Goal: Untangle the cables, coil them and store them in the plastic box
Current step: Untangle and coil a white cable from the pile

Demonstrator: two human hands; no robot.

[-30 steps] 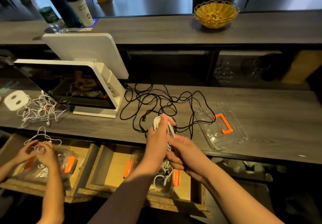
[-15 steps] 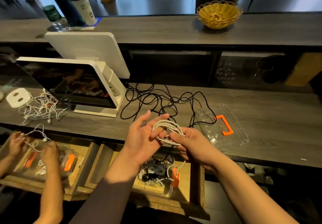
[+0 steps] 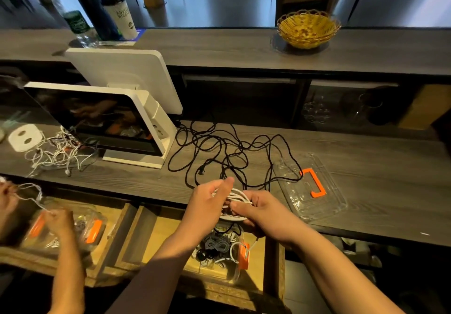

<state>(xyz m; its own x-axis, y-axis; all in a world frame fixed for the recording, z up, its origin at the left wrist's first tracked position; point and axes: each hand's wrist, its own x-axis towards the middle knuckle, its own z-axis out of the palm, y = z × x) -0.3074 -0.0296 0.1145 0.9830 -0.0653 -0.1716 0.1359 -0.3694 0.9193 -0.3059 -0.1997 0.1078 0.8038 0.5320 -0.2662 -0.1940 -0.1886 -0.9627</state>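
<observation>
White cable coil (image 3: pixel 235 197): thin, smooth, oval loops, held above the clear plastic box (image 3: pixel 229 273) seated in the open wooden drawer. Left hand (image 3: pixel 207 206) and right hand (image 3: pixel 264 212): fingers curled round the coil. Black cable (image 3: pixel 220 147): matte, tangled on the grey wood-grain tabletop (image 3: pixel 366 157) behind the box

White coiled cable (image 3: pixel 235 197); black tangled cable (image 3: pixel 219 147); clear lid (image 3: pixel 310 186), orange handle (image 3: pixel 313 183); yellow woven basket (image 3: pixel 308 29); grey woodgrain desk (image 3: pixel 366 162).
</observation>
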